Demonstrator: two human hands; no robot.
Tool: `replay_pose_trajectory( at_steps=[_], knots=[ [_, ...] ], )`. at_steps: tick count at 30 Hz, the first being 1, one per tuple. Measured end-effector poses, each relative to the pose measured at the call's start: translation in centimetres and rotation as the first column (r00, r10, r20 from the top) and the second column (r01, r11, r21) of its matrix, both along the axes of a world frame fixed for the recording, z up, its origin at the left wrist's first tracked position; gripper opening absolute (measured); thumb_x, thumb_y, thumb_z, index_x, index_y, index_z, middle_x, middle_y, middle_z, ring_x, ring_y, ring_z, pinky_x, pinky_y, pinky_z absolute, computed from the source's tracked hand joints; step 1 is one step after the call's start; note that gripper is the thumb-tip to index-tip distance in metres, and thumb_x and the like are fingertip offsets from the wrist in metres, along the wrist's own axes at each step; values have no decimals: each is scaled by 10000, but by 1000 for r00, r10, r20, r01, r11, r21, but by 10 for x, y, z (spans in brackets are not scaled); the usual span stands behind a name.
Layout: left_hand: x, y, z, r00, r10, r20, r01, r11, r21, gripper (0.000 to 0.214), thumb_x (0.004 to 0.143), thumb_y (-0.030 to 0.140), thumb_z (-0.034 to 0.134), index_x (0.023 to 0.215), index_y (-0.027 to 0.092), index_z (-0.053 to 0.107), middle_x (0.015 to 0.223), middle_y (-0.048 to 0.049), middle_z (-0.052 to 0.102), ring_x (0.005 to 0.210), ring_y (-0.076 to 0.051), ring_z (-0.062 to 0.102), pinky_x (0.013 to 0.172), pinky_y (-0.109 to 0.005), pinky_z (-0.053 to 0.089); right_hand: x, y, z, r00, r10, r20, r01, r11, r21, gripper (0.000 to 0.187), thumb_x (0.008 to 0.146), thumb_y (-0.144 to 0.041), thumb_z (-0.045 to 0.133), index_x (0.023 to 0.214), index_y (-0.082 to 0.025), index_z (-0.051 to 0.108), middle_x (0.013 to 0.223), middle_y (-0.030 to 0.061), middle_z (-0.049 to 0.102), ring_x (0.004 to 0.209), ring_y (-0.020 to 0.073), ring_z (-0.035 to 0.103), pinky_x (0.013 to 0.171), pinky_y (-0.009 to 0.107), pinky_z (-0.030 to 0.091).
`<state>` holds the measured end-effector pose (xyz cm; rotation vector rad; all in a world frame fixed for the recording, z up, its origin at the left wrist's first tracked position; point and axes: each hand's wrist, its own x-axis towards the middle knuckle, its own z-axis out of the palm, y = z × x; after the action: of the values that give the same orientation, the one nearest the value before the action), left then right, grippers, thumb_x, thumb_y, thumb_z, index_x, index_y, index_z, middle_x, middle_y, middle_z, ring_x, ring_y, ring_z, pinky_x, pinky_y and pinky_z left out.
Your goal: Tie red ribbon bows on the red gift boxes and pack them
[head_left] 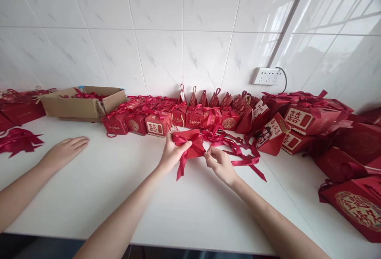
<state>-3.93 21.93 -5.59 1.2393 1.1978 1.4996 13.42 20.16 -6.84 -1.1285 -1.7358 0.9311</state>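
And here's the small red box (192, 135), mid-table, just this side of the packed row! My left hand (172, 151) has its left end gripped, thumb pressed over the top by the crimson ribbon (182, 164), whose tail drops toward the near side. My right hand (219, 164) is curled in, thumb and forefinger pinching the box's right end; ribbon or card between them, I can't tell. Right behind, loose ribbons (245, 161) sprawl across the white table (127, 195). Far side now: red gift boxes (157, 124) ranked before the tiles (160, 56), a cardboard carton (74, 109) to their left, more boxes (355, 207) heaped at the right. And over on the left, another person's hand (67, 149) lies on the tabletop, near some bunched ribbon (19, 142)!
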Motion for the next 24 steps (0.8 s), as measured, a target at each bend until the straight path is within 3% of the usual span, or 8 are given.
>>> replay_pose_trajectory(
  at_steps=[18,21,24],
  knots=[
    [-5,3,-2,995,26,-92,-25,1000,2,460,649,343,719,981,220,426,853,10,621,832,-173,632,793,-317,477,17,9,8,953,297,-59,-301,950,-82,229,685,-307,466,481,-205,436,488,2,503,503,137,469,535,284,390],
    [-5,2,-2,996,21,-90,-22,1000,-13,470,653,348,718,998,222,425,887,-2,621,856,-179,631,798,-324,479,22,11,6,970,242,-20,-243,969,-47,275,730,-318,461,481,-207,425,480,0,483,489,140,454,512,282,379],
    [-5,2,-1,996,-15,-92,13,1000,-16,494,636,345,731,1011,220,434,978,-30,615,938,-194,618,837,-332,470,22,11,2,999,29,-28,-27,997,75,249,827,-386,438,656,-210,478,586,-1,491,583,160,460,577,299,383]
  ],
)
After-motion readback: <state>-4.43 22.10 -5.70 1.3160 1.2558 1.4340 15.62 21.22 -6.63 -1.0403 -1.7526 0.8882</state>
